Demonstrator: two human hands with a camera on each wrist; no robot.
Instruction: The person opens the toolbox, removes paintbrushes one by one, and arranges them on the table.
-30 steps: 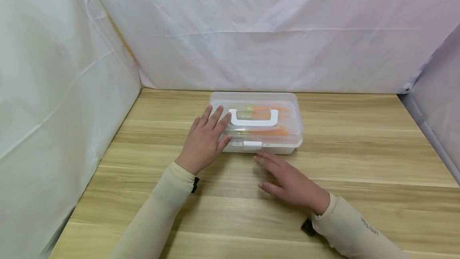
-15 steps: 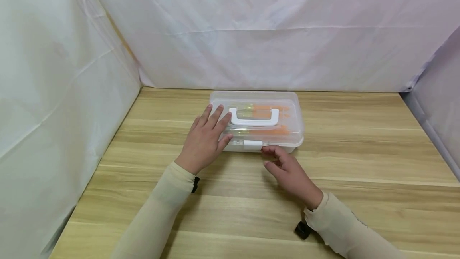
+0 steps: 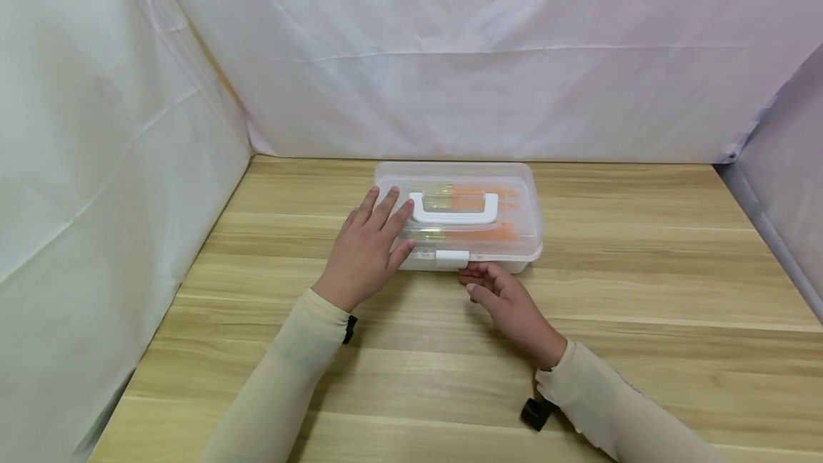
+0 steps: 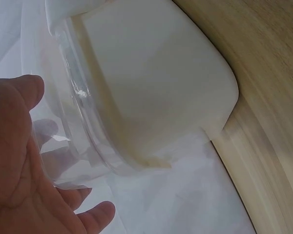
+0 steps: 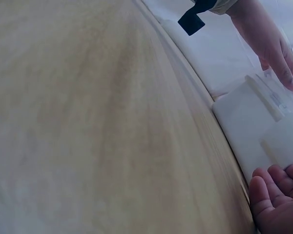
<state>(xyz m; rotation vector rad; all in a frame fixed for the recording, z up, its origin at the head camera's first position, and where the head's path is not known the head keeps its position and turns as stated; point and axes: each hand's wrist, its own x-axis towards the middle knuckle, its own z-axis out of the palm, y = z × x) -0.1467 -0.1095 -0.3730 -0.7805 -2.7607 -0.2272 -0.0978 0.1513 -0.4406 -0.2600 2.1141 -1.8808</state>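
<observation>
A clear plastic storage box (image 3: 530,234) with a white handle (image 3: 454,218) on its lid sits on the table, its lid down. My left hand (image 3: 363,256) lies spread over the lid's left end, fingers extended. In the left wrist view, the thumb and fingers (image 4: 100,217) are spread along the lid's edge. My right hand (image 3: 514,313) is at the front of the box, with its loosely bent fingertips right by the lower edge of the white latch (image 3: 452,259). The right wrist view has those fingers (image 5: 278,180) close beside the latch. Orange and yellowish items (image 3: 479,234) show through the lid.
The box stands on a wood-grain table (image 3: 643,256), near its back edge. White cloth walls (image 3: 489,91) rise behind the table and on both sides. Black wrist straps show at both sleeves, with a small black device (image 3: 536,414) by the right one.
My right hand has moved up and left to the latch, and its fingers have bent inward. My left hand has stayed on the lid.
</observation>
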